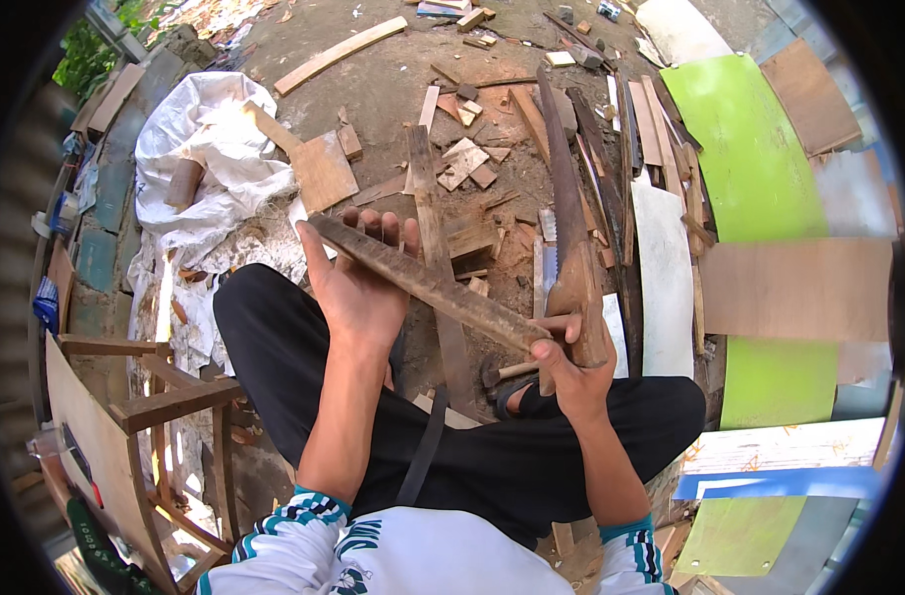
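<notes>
A rough brown wooden strip (433,283) slants across the space above my lap, its far left end higher up in the picture. My left hand (358,297) is palm up beneath that end, thumb at one side and fingertips curled up beyond it. My right hand (579,377) pinches the lower right end between thumb and fingers. A long dark, tapering piece of wood (568,208) runs up from my right hand; whether the hand also grips it cannot be told. Behind the strip, a narrow weathered plank (428,193) extends away from between my legs.
Wood offcuts (462,164) litter the ground ahead. A white sack (210,149) lies at the left, above a wooden frame (175,402). Long boards (661,268) and green panels (745,149) lie along the right. A dark strap (425,451) crosses my lap.
</notes>
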Demonstrator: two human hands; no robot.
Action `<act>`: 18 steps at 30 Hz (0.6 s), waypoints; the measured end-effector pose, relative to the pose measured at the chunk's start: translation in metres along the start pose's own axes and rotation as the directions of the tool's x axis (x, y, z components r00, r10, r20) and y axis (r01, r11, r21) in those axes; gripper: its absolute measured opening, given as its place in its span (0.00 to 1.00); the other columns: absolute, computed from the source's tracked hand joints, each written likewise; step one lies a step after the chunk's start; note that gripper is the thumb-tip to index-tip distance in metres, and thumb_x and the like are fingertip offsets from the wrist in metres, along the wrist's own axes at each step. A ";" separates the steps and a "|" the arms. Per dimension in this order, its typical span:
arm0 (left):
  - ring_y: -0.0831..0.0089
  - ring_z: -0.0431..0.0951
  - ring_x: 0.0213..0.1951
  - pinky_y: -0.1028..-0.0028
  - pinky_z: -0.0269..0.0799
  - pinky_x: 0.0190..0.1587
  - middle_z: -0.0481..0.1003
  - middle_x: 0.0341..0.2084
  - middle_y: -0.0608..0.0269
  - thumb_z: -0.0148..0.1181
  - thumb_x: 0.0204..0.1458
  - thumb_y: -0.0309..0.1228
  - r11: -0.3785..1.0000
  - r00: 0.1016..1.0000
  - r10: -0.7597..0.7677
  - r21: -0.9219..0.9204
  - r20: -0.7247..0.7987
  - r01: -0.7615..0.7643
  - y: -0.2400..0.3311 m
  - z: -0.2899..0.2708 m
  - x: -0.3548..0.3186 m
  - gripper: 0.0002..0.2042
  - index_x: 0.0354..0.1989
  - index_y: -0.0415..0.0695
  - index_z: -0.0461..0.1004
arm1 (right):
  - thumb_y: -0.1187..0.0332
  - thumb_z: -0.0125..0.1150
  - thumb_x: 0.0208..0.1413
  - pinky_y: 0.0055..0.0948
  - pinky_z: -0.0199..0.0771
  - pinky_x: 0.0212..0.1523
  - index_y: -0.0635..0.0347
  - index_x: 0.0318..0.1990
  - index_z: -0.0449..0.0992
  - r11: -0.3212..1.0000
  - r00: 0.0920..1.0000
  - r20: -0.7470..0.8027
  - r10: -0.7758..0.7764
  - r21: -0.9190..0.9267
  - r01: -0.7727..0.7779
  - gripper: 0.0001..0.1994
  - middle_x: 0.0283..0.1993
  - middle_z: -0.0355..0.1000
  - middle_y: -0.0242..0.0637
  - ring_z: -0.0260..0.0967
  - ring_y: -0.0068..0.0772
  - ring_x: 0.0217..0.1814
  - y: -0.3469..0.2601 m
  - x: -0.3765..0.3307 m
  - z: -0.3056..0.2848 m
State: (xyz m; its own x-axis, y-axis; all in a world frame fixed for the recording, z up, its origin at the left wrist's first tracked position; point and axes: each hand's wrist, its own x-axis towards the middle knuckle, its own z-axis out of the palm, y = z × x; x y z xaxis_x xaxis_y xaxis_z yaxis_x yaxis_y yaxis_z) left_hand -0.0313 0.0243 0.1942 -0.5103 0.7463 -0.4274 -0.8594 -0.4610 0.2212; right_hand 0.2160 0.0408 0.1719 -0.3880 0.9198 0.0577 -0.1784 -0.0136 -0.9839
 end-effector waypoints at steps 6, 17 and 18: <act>0.61 0.74 0.55 0.52 0.65 0.68 0.73 0.50 0.56 0.44 0.69 0.38 0.984 0.994 -0.007 0.177 0.110 -0.013 -0.011 -0.003 -0.024 0.17 0.56 0.35 0.66 | 0.68 0.68 0.60 0.28 0.79 0.28 0.56 0.39 0.62 0.977 0.986 -0.117 0.120 0.190 -0.097 0.15 0.33 0.72 0.34 0.75 0.26 0.28 -0.007 0.011 -0.009; 0.62 0.66 0.66 0.51 0.62 0.69 0.66 0.64 0.57 0.42 0.68 0.40 0.975 0.960 0.129 0.144 0.248 -0.169 -0.016 0.005 -0.053 0.18 0.63 0.48 0.64 | 0.68 0.68 0.60 0.27 0.79 0.28 0.57 0.39 0.63 0.963 0.988 -0.108 0.113 0.255 -0.082 0.14 0.31 0.72 0.34 0.75 0.27 0.29 -0.020 0.018 -0.016; 0.61 0.65 0.66 0.51 0.62 0.68 0.65 0.66 0.56 0.42 0.68 0.42 0.975 0.949 0.133 0.134 0.285 -0.177 -0.014 0.005 -0.055 0.20 0.64 0.48 0.63 | 0.68 0.67 0.60 0.27 0.79 0.28 0.57 0.39 0.64 0.960 0.986 -0.120 0.117 0.268 -0.081 0.14 0.32 0.72 0.34 0.75 0.27 0.29 -0.020 0.019 -0.016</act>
State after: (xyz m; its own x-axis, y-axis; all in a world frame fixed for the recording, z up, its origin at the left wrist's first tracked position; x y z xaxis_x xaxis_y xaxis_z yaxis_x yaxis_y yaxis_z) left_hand 0.0086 -0.0083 0.2189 -0.6077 0.7841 -0.1260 -0.7519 -0.5171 0.4089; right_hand 0.2267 0.0645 0.1899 -0.2945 0.9524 -0.0784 -0.3818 -0.1925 -0.9040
